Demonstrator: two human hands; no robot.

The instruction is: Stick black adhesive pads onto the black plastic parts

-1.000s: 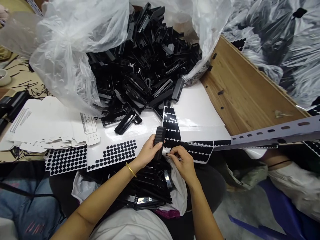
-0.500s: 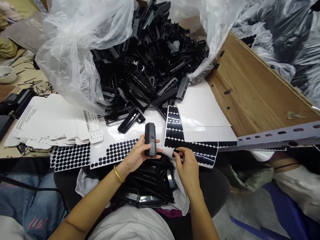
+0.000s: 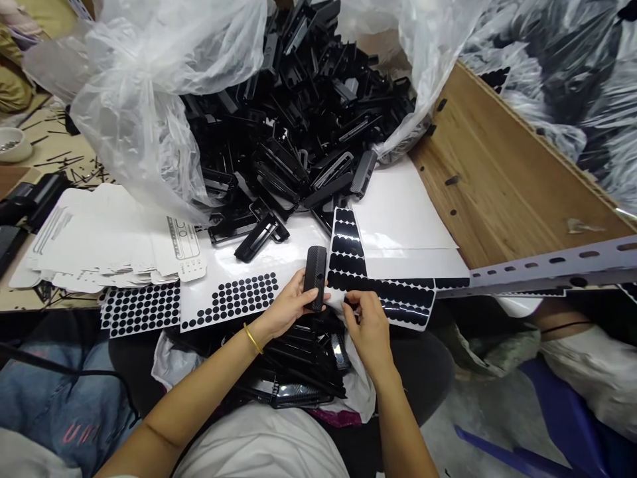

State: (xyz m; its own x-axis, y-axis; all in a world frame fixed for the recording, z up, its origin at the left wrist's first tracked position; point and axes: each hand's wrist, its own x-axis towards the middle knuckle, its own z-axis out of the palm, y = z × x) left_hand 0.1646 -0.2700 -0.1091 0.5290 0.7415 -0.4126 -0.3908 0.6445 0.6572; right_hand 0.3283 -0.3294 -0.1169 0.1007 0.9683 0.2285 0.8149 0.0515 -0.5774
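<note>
My left hand (image 3: pixel 293 299) is closed around a black plastic part (image 3: pixel 315 272), an oblong piece with a carbon-like texture, held upright. Close beside it, my right hand (image 3: pixel 368 325) pinches a small black sticker (image 3: pixel 352 306) between thumb and fingers, partly hidden by them. Under and behind this hand lies a white-backed sheet of black stickers (image 3: pixel 408 299), its left part bent upward. To the left is another sheet of round black stickers (image 3: pixel 243 295). Below my hands, several black plastic parts (image 3: pixel 298 358) rest in a bag on my lap.
A large heap of black plastic parts (image 3: pixel 298 146) spills from a clear plastic bag (image 3: pixel 144 126). White printed cards (image 3: pixel 109 232) are stacked on the left. A wooden board (image 3: pixel 497 172) walls the right side, above a perforated metal edge (image 3: pixel 547 260). Another person's jeans (image 3: pixel 60 385) show at lower left.
My left hand has moved right with the black plastic part, bringing it nearer my right hand. My right hand stays near the sticker sheet, still pinching.
</note>
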